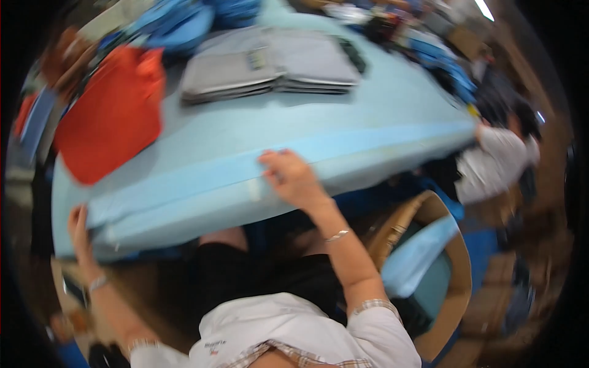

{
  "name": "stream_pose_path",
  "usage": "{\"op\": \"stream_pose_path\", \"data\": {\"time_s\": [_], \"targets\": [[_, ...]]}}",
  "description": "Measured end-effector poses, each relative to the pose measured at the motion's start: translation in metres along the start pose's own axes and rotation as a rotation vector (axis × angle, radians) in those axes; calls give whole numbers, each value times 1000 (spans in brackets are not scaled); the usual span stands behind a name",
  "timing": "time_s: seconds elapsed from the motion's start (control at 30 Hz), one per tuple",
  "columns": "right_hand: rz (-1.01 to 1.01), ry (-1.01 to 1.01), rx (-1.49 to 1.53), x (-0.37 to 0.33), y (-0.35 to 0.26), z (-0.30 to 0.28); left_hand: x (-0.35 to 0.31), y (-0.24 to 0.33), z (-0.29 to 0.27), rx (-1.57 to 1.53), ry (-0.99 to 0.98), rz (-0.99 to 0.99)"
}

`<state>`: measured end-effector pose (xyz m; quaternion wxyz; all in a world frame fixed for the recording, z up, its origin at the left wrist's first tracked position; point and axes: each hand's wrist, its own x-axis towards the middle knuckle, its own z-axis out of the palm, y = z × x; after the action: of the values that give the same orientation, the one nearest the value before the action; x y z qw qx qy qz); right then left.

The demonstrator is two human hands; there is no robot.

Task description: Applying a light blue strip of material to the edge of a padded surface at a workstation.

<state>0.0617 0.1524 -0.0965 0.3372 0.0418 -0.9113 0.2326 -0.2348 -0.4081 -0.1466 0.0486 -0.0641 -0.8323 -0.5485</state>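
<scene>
A long light blue cloth strip (pixel 202 184) runs along the near edge of the table, from the left corner toward the right. My left hand (pixel 80 230) is at its left end, fingers closed on the edge; the thumb is hard to see. Near the middle, my right hand (pixel 291 178) has its fingers curled in a pinch at the strip's upper edge, slightly blurred. Beyond my hands, a stack of folded grey cloth pieces (pixel 319 58) lies on the table. An orange-red cloth piece (pixel 113 116) is at the left, reaching toward the near edge.
The table (pixel 392 92) has a pale blue-green cover. Blue cloth (pixel 169 24) is heaped at the far left. Below the right side stands an open cardboard box (pixel 463 276) with blue fabric inside. Another person (pixel 497 162) is at the right, a hand at the table's corner.
</scene>
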Motion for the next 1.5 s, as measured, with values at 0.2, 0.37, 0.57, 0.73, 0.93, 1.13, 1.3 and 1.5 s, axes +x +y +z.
{"op": "stream_pose_path", "data": {"time_s": [0.2,0.37,0.57,0.73,0.93,1.13,1.3,1.5], "targets": [[114,-67,64,0,-6,-15,-35,75,48,105,80,-15],[130,-122,42,1,-12,-13,-60,105,50,131,112,-84],[198,-91,8,-15,1,-33,-63,118,82,211,69,36],[231,-72,28,-13,8,-26,-74,137,83,298,52,-42],[239,-41,1,-15,16,-47,-63,144,110,381,58,14],[235,-37,-7,-9,14,-37,-60,128,96,375,16,81],[238,-12,9,-13,13,-39,-66,133,97,416,30,93],[152,-5,-35,-10,13,-34,-87,191,133,524,151,635]]}}
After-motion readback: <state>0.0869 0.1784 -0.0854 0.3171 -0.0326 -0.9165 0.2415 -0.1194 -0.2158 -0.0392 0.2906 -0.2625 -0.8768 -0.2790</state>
